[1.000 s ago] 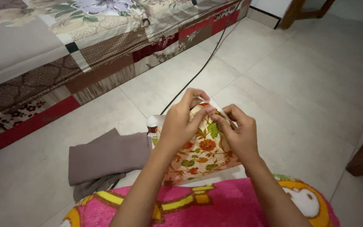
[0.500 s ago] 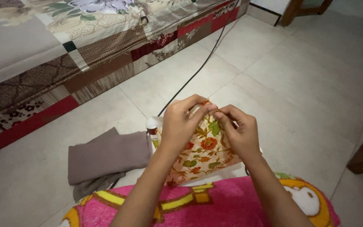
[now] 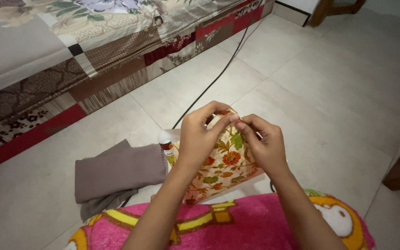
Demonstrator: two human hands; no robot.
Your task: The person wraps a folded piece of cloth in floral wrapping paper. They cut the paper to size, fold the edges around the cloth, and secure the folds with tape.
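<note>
Floral cloth stays pinched at its top edge by both hands, left and right, barely shifted.

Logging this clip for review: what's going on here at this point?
A person seated on the tiled floor holds a floral-printed cloth up in front of them. The left hand and right hand both pinch its top edge, fingers meeting there. A folded grey cloth and a small white-capped bottle lie just left of the hands, a pink blanket covers the lap, and a black cable runs past a patchwork-covered bed.
</note>
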